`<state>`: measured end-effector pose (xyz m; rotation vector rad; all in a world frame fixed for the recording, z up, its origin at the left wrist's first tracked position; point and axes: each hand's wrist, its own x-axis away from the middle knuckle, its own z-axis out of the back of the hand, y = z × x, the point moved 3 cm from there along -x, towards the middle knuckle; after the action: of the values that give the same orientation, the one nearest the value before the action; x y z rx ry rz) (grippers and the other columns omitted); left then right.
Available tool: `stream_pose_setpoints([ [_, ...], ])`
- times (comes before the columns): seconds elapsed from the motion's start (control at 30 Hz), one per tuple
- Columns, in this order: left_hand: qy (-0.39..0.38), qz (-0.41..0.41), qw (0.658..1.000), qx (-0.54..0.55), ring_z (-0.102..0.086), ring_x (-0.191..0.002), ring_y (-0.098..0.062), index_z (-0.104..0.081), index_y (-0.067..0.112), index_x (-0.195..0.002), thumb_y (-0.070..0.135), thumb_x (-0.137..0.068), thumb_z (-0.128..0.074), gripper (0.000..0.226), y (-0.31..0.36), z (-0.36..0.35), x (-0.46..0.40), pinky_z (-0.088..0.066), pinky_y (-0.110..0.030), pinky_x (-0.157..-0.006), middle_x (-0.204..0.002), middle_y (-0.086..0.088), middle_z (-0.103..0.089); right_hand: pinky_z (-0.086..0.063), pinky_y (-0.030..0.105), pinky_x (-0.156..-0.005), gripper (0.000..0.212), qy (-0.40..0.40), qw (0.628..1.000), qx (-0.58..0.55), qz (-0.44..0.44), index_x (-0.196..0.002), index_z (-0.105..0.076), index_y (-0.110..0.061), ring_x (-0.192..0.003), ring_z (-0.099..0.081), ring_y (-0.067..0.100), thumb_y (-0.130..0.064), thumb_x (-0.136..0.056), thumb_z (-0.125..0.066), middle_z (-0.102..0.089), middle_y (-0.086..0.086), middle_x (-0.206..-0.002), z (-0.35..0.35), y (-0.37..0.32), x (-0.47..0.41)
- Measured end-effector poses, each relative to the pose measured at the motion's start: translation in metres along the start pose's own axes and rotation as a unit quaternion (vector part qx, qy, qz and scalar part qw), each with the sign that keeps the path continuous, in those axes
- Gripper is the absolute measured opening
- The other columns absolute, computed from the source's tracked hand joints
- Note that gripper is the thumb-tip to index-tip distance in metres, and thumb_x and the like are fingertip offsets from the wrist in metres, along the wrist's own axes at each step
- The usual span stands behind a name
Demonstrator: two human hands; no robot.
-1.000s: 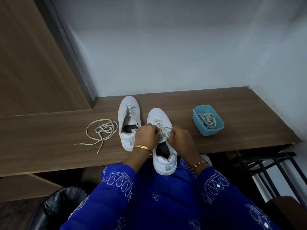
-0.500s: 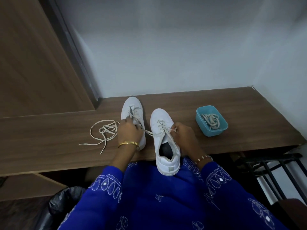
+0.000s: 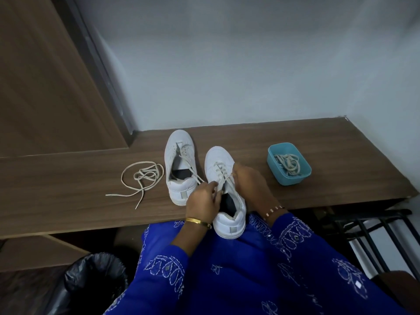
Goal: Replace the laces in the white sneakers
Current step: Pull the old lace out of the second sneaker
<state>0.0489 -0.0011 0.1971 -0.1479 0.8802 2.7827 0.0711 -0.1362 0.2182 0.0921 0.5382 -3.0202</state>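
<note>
— From my screen I see a plain pale wall (image 3: 250,64) behind a brown wood-grain desk (image 3: 68,178). What's on the left?

— A tall wooden panel (image 3: 45,76) with a dark edge strip (image 3: 100,64), meeting the wall at the corner.

— And lower down?

— A bin with a black liner (image 3: 95,278) at bottom left, and a black metal rack (image 3: 368,235) at the right. The light looks dim and cool to me.

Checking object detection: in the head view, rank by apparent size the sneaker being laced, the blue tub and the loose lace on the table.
1. Sneaker being laced
2. Loose lace, by its spread
3. Blue tub; close to the lace's spread, so unsure.
</note>
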Motion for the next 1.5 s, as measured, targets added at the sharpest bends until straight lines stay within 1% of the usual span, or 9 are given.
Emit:
stream_pose_setpoints([
  [0.23, 0.011, 0.052, 0.997, 0.056, -0.062, -0.087, -0.027, -0.064, 0.002, -0.103, 0.015, -0.09, -0.053, 0.022, -0.001, -0.002, -0.001, -0.04, -0.028, -0.07, -0.093, -0.016, -0.067, -0.033, 0.029, -0.063, 0.013, 0.221, 0.964, -0.045, -0.139, -0.094, -0.052, 0.002, -0.08, -0.06, 0.032, -0.005, -0.095, -0.041, -0.061, 0.018, -0.089, 0.046, 0.043, -0.008],
  [0.33, 0.008, 0.061, 0.997, 0.055, -0.063, -0.088, -0.027, -0.065, 0.003, -0.104, 0.015, -0.09, -0.054, 0.022, -0.003, -0.004, -0.002, -0.041, -0.028, -0.071, -0.093, -0.016, -0.068, -0.038, 0.03, -0.064, 0.012, 0.197, 0.972, -0.009, -0.128, -0.094, -0.056, -0.002, -0.082, -0.061, 0.03, -0.008, -0.093, -0.046, -0.063, 0.013, -0.089, 0.042, 0.04, -0.007],
  [0.5, 0.01, 0.071, 0.995, 0.064, -0.063, -0.088, -0.027, -0.066, 0.004, -0.1, 0.015, -0.089, -0.055, 0.019, -0.005, -0.004, -0.001, -0.041, -0.029, -0.071, -0.093, -0.015, -0.068, -0.042, 0.029, -0.076, 0.029, 0.005, 0.999, -0.006, 0.041, -0.116, -0.06, -0.008, -0.097, -0.058, 0.026, -0.021, -0.094, -0.047, -0.054, 0.01, -0.114, -0.006, -0.004, 0.002],
  [0.6, 0.007, 0.088, 0.994, 0.062, -0.062, -0.083, -0.026, -0.066, 0.004, -0.089, 0.017, -0.09, -0.055, 0.018, -0.009, -0.004, -0.002, -0.034, -0.025, -0.063, -0.087, -0.014, -0.069, -0.044, 0.034, -0.071, 0.021, 0.01, 0.998, -0.017, 0.053, -0.102, -0.06, -0.003, -0.088, -0.058, 0.03, -0.015, -0.093, -0.047, -0.055, 0.013, -0.103, -0.013, -0.012, 0.004],
  [0.7, -0.003, 0.096, 0.994, 0.055, -0.061, -0.084, -0.029, -0.065, 0.002, -0.086, 0.018, -0.09, -0.054, 0.02, -0.008, -0.004, -0.004, -0.034, -0.027, -0.065, -0.087, -0.016, -0.068, -0.036, 0.022, -0.06, 0.016, 0.029, 0.997, 0.049, 0.059, -0.105, -0.055, -0.005, -0.088, -0.058, 0.026, -0.008, -0.091, -0.048, -0.054, 0.01, -0.105, -0.008, -0.011, 0.001],
  [1.0, -0.007, 0.116, 0.99, 0.075, -0.061, -0.088, -0.029, -0.064, 0.0, -0.092, 0.014, -0.09, -0.053, 0.018, -0.006, -0.004, -0.004, -0.038, -0.028, -0.07, -0.091, -0.017, -0.068, -0.032, 0.027, -0.065, 0.012, 0.295, 0.926, -0.147, -0.184, -0.092, -0.053, -0.001, -0.078, -0.053, 0.022, -0.006, -0.094, -0.042, -0.058, 0.016, -0.095, 0.042, 0.047, -0.004],
  [1.1, -0.003, 0.125, 0.988, 0.089, -0.062, -0.089, -0.029, -0.064, 0.0, -0.092, 0.013, -0.089, -0.054, 0.017, -0.009, -0.005, -0.004, -0.04, -0.029, -0.072, -0.091, -0.017, -0.068, -0.036, 0.029, -0.065, 0.012, 0.271, 0.944, -0.126, -0.143, -0.094, -0.057, 0.001, -0.083, -0.057, 0.029, -0.007, -0.091, -0.048, -0.057, 0.017, -0.099, 0.033, 0.044, -0.001],
  [1.27, -0.013, 0.121, 0.989, 0.088, -0.062, -0.088, -0.03, -0.064, 0.0, -0.094, 0.011, -0.089, -0.054, 0.016, -0.009, -0.006, -0.005, -0.045, -0.034, -0.075, -0.092, -0.017, -0.068, -0.041, 0.025, -0.078, 0.039, 0.057, 0.996, -0.071, 0.023, -0.127, -0.055, -0.011, -0.112, -0.052, 0.023, -0.022, -0.09, -0.055, -0.044, 0.01, -0.133, -0.015, -0.003, 0.012],
  [1.5, -0.014, 0.121, 0.989, 0.079, -0.061, -0.087, -0.03, -0.063, 0.0, -0.089, 0.011, -0.089, -0.053, 0.015, -0.01, -0.007, -0.004, -0.04, -0.031, -0.07, -0.089, -0.017, -0.067, -0.052, 0.042, -0.081, 0.049, 0.061, 0.998, -0.01, 0.028, -0.136, -0.045, -0.016, -0.114, -0.049, 0.033, -0.009, -0.088, -0.051, -0.04, 0.016, -0.138, -0.022, -0.009, 0.008],
])
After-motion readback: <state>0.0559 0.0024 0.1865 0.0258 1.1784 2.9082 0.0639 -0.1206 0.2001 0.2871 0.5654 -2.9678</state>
